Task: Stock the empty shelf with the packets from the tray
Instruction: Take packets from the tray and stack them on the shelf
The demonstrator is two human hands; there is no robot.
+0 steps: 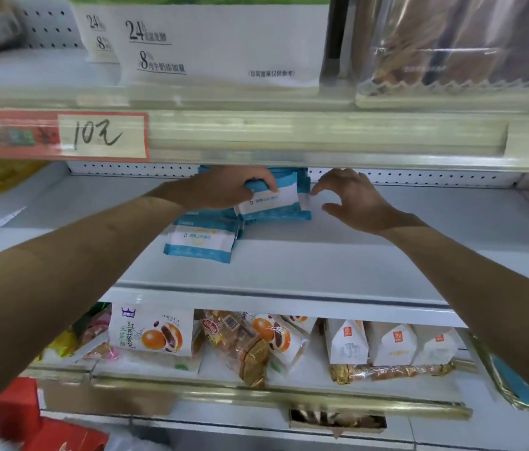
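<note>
From the head camera, the white middle shelf [321, 255] carries a small cluster of blue-and-white packets left of its centre. A stack [289, 177] sits toward the shelf's back, partly hidden under the price rail of the level above. One front packet [199, 239] lies flat nearer the shelf's front edge, just left of the stack. The left hand [230, 187] reaches in over the shelf and grips the top packet [269, 200] from above, its fingers curled over the packet's left end. The right hand [351, 200] hovers over the shelf at that packet's right end, forefinger and thumb spread in a wide C and gripping nothing. Whether the forefinger tip touches the packet's seam cannot be told. Above the shelf, the rail bears a handwritten price tag [100, 135], with white printed bags [217, 43] standing higher up. Below the shelf lie bread packets [151, 330] and white triangular packs [390, 343].
</note>
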